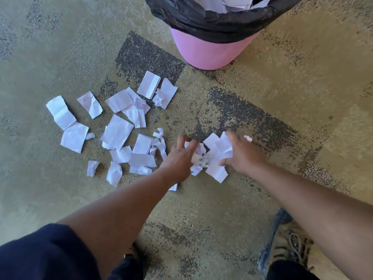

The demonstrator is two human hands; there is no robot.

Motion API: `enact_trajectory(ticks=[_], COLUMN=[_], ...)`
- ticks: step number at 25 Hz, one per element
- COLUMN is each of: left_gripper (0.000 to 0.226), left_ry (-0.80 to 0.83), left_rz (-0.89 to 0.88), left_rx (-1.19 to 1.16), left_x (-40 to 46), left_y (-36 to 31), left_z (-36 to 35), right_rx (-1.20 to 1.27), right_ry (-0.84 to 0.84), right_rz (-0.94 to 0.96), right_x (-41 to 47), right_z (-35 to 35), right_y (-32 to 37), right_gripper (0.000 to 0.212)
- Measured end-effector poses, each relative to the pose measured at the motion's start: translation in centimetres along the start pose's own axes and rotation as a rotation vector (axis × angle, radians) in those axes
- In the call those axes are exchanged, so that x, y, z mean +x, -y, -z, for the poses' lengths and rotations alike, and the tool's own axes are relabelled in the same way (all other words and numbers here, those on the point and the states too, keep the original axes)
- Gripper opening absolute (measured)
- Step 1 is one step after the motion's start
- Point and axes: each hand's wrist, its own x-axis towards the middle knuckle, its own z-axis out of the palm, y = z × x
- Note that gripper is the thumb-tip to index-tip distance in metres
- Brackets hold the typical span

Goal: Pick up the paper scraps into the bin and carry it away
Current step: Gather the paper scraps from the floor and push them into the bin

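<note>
Several white paper scraps lie scattered on the carpet left of centre. A small bunch of crumpled scraps sits between my two hands. My left hand presses against the bunch from the left with curled fingers. On the other side, my right hand cups it. One stray scrap lies just beyond my right hand. The pink bin with a black liner stands at the top, with paper inside it.
The floor is tan carpet with dark speckled patches. My shoe shows at the lower right and a dark sleeve at the lower left. Another scrap peeks out under my left wrist.
</note>
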Motion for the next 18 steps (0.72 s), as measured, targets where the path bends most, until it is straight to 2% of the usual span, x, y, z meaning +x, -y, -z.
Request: enact_trajectory(ticks=[2, 4, 7, 11, 15, 18], left_gripper=[0.088, 0.091, 0.080, 0.060, 0.044, 0.047], left_ry=[-0.017, -0.079, -0.088, -0.126, -0.085, -0.101], left_rz=[0.057, 0.061, -0.001, 0.071, 0.017, 0.049], left_rx=[0.055, 0.091, 0.175, 0.077, 0.128, -0.083], left_x=[-0.2, -0.1, -0.2, -0.3, -0.3, -0.6], left_y=[-0.5, -1.0, -1.6, -1.5, -1.6, -1.3], left_z=[-0.7, -0.6, -0.1, -0.3, -0.3, -0.6], right_rx=[0.001, -0.017, -0.045, -0.055, -0.072, -0.029], right_ry=[-0.047, -0.122, -0.202, -0.214, -0.200, -0.156], right_rz=[-0.015, -0.032, -0.035, -0.065, -0.019, 0.032], right_x=[0.6, 1.1, 1.2, 0.6, 0.7, 1.0], right_z=[-1.7, -2.7, -3.9, -4.3, -3.8, -4.3], right_y=[0.6, 1.1, 1.2, 0.9, 1.0, 1.1], right_gripper=[0.099, 0.089, 0.069, 0.047, 0.058, 0.060])
